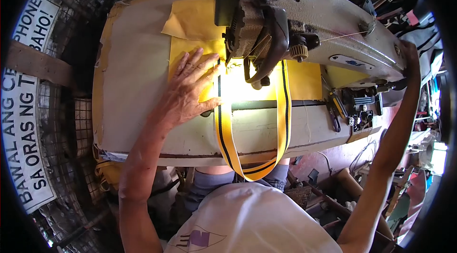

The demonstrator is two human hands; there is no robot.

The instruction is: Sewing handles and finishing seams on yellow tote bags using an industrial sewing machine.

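Note:
My left hand [193, 84] lies flat, fingers spread, on a yellow fabric panel [304, 81] under the sewing machine [328, 19]. Its fingertips and thumb touch the left side of a yellow webbing strap [223, 129] with a dark center stripe. This strap hangs in a loop over the table's near edge, both ends running up onto the panel. Bright lamp glare washes out the fabric around the needle. A flap of the panel [193, 17] is folded at the far left. My right hand [409, 55] is at the machine head's right end; its fingers are mostly hidden there.
The pale sewing table [128, 62] has taped, worn edges. A yellow-and-black handled tool [339, 104] and small metal machine parts [364, 110] lie at right. Wire mesh with a lettered sign [35, 148] stands at left. Clutter fills the floor at lower right.

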